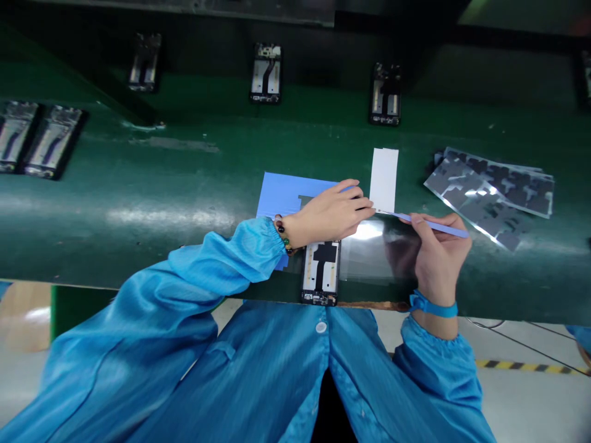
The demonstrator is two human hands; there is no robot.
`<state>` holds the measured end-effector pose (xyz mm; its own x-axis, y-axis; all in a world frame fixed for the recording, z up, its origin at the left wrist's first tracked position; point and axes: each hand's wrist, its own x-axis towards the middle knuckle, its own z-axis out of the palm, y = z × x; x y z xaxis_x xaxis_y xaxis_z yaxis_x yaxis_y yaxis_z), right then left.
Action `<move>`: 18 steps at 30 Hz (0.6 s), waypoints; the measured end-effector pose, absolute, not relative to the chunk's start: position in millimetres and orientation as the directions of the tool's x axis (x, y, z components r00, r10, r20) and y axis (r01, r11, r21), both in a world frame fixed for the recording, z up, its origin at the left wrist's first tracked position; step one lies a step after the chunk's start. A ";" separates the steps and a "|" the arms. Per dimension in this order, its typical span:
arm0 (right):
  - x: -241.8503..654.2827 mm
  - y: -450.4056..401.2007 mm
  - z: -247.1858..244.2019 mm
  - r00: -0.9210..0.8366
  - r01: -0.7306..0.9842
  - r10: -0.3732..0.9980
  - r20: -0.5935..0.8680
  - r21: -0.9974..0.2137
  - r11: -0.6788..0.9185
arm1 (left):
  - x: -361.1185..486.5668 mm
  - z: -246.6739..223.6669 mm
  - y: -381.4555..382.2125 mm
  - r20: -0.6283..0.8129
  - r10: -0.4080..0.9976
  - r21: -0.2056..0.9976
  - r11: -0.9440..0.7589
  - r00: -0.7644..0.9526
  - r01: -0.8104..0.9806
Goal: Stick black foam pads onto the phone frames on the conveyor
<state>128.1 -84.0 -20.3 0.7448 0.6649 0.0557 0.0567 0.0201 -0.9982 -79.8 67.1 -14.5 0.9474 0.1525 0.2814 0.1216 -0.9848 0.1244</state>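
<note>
At far left, two phone bodies (52,143) are seen. One blue sheet (284,191) is partly covered by the left hand (330,214), whose hold cannot be told. One opened phone (321,274) is set at the bench edge (373,304); one lavender tool (447,229) is gripped by the right hand (438,249).

The slim lavender tool (449,231) slants, tip leftward.

Blue tool (447,229) in right grip (436,252)
</note>
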 end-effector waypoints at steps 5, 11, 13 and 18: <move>105.1 -121.5 -1.0 0.716 0.055 0.696 0.047 -0.998 0.012 | -143.7 7.9 47.7 0.299 0.199 0.316 -0.943 0.933 0.100; 29.4 -188.2 2.4 0.473 0.022 0.874 -0.110 -0.990 -0.137 | -229.1 4.8 -12.2 0.260 0.195 0.469 -0.882 0.946 0.053; 11.7 -199.7 -0.2 0.436 0.046 0.893 -0.114 -0.988 -0.149 | -234.5 -6.5 -25.8 0.299 0.246 0.455 -0.886 0.922 0.089; -1.9 -205.1 -4.1 0.437 0.118 0.898 -0.050 -0.987 -0.112 | -229.8 -18.2 -41.0 0.373 0.251 0.430 -0.900 0.893 0.073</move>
